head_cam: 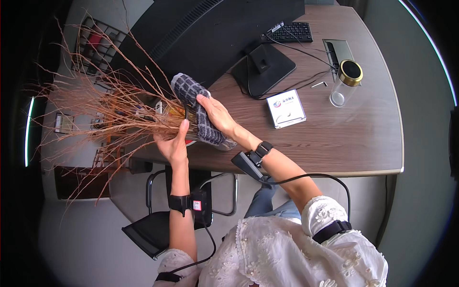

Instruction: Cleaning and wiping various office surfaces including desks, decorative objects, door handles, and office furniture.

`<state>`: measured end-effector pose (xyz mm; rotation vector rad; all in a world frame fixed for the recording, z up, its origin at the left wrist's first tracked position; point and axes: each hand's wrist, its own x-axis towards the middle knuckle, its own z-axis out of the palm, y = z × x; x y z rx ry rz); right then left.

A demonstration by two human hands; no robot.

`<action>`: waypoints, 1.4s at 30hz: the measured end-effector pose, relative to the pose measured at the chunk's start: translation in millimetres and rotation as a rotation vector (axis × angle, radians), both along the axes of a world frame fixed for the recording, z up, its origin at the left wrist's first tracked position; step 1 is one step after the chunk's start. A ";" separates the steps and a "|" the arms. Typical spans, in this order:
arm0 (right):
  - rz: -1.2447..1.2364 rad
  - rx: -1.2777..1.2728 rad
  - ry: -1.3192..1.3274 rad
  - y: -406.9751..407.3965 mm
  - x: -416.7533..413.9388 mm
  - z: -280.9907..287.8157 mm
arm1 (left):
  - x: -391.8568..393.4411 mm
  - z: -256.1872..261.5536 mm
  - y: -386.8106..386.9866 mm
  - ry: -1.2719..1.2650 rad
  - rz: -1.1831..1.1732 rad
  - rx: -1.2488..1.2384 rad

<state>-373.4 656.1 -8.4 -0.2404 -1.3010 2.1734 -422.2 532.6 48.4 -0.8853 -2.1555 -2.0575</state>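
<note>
My left hand grips a bundle of dry reddish-brown branches near its lower part, thumb on top, the twigs fanning out to the left. My right hand holds a dark cloth with a light check pattern against a clear vase or container at the stems' lower end. The cloth's upper end stands up beyond my fingers. The vessel lies tilted at the desk's near edge, mostly hidden by the cloth and my hands.
On the wooden desk stand a monitor base, a white box and a glass jar with a gold-rimmed lid. A keyboard and cables lie behind. A black chair stands below left; dark straps and cables run along both my arms.
</note>
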 end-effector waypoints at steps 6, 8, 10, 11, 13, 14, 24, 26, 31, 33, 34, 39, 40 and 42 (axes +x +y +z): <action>0.132 0.253 -0.413 -2.3 -15.5 -43.9 | -45.3 9.0 -51.9 -0.191 -0.346 -0.135; 0.089 0.396 -0.581 -7.9 -12.4 -97.5 | -54.2 7.4 -62.4 -0.227 -0.409 -0.116; -0.022 0.448 -0.624 -9.8 -5.4 -143.9 | -67.4 3.8 -68.6 -0.247 -0.537 -0.254; -0.004 0.508 -0.636 -15.2 -6.8 -143.2 | -72.9 2.6 -80.0 -0.245 -0.520 -0.253; 0.042 0.452 -0.635 -9.1 -3.0 -137.0 | -65.9 8.7 -81.9 -0.254 -0.526 -0.262; 0.079 0.388 -0.637 -6.1 -1.1 -133.5 | -68.6 -6.5 -94.4 -0.312 -0.558 -0.219; 0.110 0.128 -0.078 -33.6 -3.7 -9.1 | -32.3 -65.7 -63.5 -0.286 -0.266 -0.035; -0.005 0.239 -0.061 -37.7 -8.2 -46.4 | -29.7 -65.1 -57.4 -0.295 -0.283 -0.112; -0.070 0.367 -0.386 -30.1 -1.2 -142.6 | -40.1 -72.3 -60.8 -0.304 -0.268 -0.182; -0.043 0.358 -0.412 -33.2 -1.7 -140.2 | -43.8 -78.5 -64.5 -0.231 -0.212 -0.190; -0.021 0.276 -0.435 -36.7 -3.0 -127.6 | -44.6 -79.5 -61.5 -0.159 -0.160 -0.194; -0.094 0.080 -0.158 -53.8 -2.7 -65.7 | -21.6 -73.8 -43.3 -0.154 -0.106 -0.061; -0.100 0.085 -0.162 -49.6 1.3 -62.9 | -17.2 -70.8 -41.0 -0.173 -0.113 -0.036; 0.025 0.104 -0.204 -42.2 6.2 -59.1 | -9.9 -62.8 -42.0 -0.228 -0.117 -0.025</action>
